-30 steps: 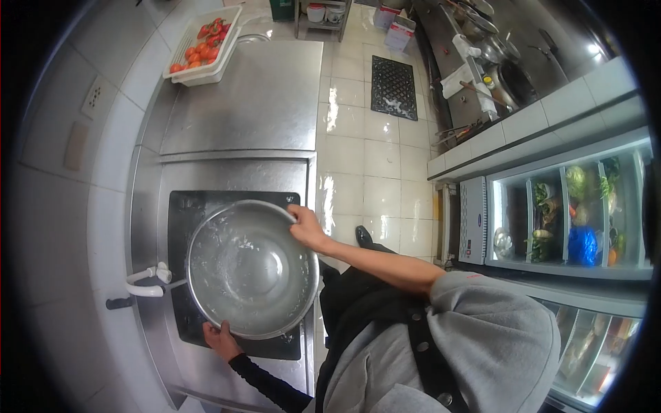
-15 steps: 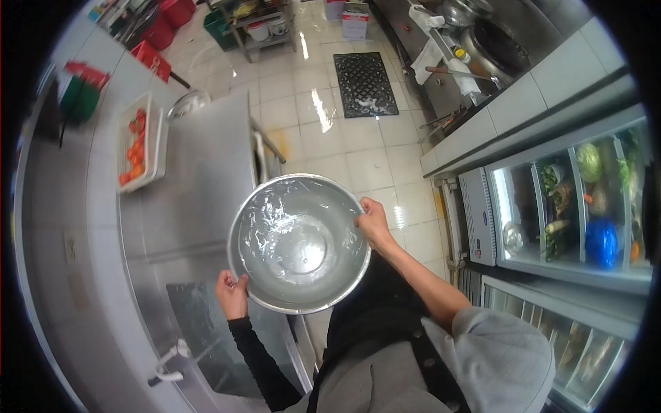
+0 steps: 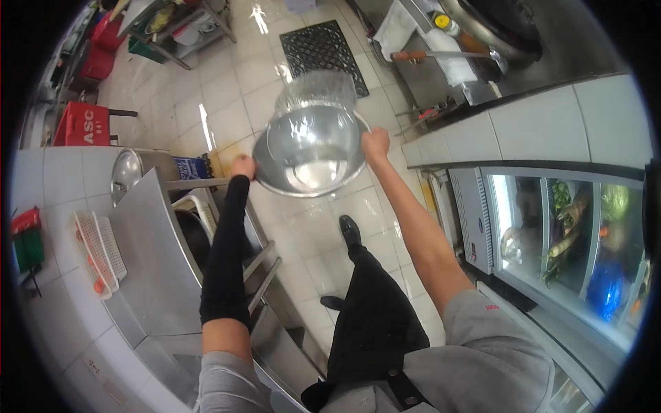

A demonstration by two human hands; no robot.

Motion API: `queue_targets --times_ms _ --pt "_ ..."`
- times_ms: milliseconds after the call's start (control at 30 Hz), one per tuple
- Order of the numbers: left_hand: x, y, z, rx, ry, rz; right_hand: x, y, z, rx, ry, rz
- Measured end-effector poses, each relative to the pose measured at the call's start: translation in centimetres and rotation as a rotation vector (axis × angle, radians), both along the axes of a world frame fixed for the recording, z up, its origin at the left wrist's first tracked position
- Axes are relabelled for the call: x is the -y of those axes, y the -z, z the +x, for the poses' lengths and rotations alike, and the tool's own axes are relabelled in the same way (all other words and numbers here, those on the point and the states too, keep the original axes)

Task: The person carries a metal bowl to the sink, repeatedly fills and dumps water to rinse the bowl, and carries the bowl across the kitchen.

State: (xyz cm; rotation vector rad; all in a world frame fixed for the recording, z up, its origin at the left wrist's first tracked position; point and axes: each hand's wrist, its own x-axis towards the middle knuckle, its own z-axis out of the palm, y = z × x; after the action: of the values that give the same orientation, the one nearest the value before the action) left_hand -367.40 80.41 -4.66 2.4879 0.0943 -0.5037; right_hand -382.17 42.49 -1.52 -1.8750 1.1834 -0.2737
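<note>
A large metal bowl [image 3: 313, 180] is held out in front of me, tilted away, with its far side lower. Water [image 3: 317, 93] pours over the far rim in a clear sheet above the floor. My left hand [image 3: 243, 166], below a black sleeve, is closed on the bowl's left rim. On the opposite rim, my right hand [image 3: 376, 146] is closed too. Both arms are stretched forward. Under the bowl lies the tiled floor [image 3: 275, 227]; a black rubber mat [image 3: 325, 51] is just beyond the falling water.
To the left stands a steel counter [image 3: 148, 255] with a white basket of tomatoes [image 3: 103, 248]. A red crate [image 3: 84, 124] is farther back. At right are a wok [image 3: 496, 27], a ladle [image 3: 447, 55] and a glass-door fridge [image 3: 564, 241] holding vegetables.
The bowl has moved forward, away from my body, and tipped from nearly level. Water now spills over its far edge. My arms have straightened, and the view has shifted.
</note>
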Motion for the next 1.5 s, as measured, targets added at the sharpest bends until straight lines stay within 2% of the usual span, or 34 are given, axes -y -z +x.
queue_targets --times_ms 67,167,300,400,533,600,667,733,867,967,1100,1133,1167,1200,1233,1267,1300,1333,1367,1400,1433,1467,1500 --pt "3.6 -4.6 1.1 -0.055 -0.092 -0.076 1.6 -1.9 1.4 0.072 0.011 0.021" --pt "5.7 -8.7 1.7 -0.054 -0.127 -0.103 2.5 -5.9 3.3 0.201 0.011 -0.018" --pt "6.0 -13.7 -0.9 0.074 -0.051 -0.064 1.9 -9.0 2.8 0.24 -0.043 0.003" --pt "3.9 -14.2 -3.4 -0.052 -0.183 -0.205 0.0 -11.1 0.6 0.28 -0.059 0.004" --pt "-1.2 -12.8 -8.2 -0.049 -0.225 -0.312 -3.3 -12.6 -3.1 0.29 -0.049 0.061" --pt "-3.1 -14.2 -11.6 -0.108 -0.249 -0.292 -5.2 -12.8 -5.9 0.251 -0.054 0.114" --pt "-6.7 -13.2 -14.9 -0.104 -0.234 -0.296 -7.3 -12.7 -8.5 0.194 -0.071 0.171" --pt "-9.1 -13.9 -18.2 0.053 -0.117 -0.096 -9.3 -11.4 -11.0 0.16 -0.101 0.185" --pt "-11.2 -16.1 -21.5 -0.157 -0.363 -0.131 -11.8 -10.1 -14.1 0.06 -0.156 0.196" --pt "-10.5 -17.0 -18.4 -0.212 -0.358 -0.011 -11.0 -9.0 -12.2 -0.166 -0.204 0.374" --pt "-5.7 -15.6 -9.7 -0.073 -0.19 0.268 -8.2 -1.2 -4.5 -0.321 -0.215 0.478" --pt "-7.3 -11.2 -5.9 -0.13 -0.147 0.312 -7.7 2.5 -1.8 -0.261 -0.207 0.303" --pt "-7.2 -9.0 -2.0 -0.161 -0.014 0.372 -7.3 5.9 0.7 -0.204 -0.198 0.134" --pt "-7.7 -5.0 2.1 -0.107 -0.065 0.428 -5.6 5.6 3.8 -0.203 -0.083 0.354" --pt "-7.2 -2.5 6.1 -0.049 0.176 0.534 -3.5 5.0 7.3 -0.198 0.032 0.561" --pt "-2.9 -5.4 9.3 -0.099 0.192 0.559 -1.7 4.8 10.1 -0.157 0.091 0.692" --pt "-0.1 -6.3 12.4 -0.057 0.524 0.762 0.0 4.6 12.3 -0.118 0.151 0.821" --pt "1.9 -5.7 14.4 -0.001 0.058 0.566 1.6 3.8 14.3 -0.113 0.132 0.868" --pt "6.0 -10.5 15.0 0.091 0.269 0.639 3.1 2.9 15.8 -0.112 0.114 0.914" --pt "8.6 -12.9 15.7 0.033 0.033 0.509 4.3 2.4 16.5 -0.117 0.094 0.961" --pt "11.2 -16.4 15.4 -0.019 -0.19 0.229 5.1 2.2 16.7 -0.11 0.074 0.988" --pt "10.0 -13.8 16.7 0.027 -0.197 0.209 6.1 1.9 17.3 -0.095 0.048 1.015" --pt "10.3 -14.2 16.2 0.038 -0.247 0.224 6.8 1.5 17.8 -0.076 0.022 1.045"
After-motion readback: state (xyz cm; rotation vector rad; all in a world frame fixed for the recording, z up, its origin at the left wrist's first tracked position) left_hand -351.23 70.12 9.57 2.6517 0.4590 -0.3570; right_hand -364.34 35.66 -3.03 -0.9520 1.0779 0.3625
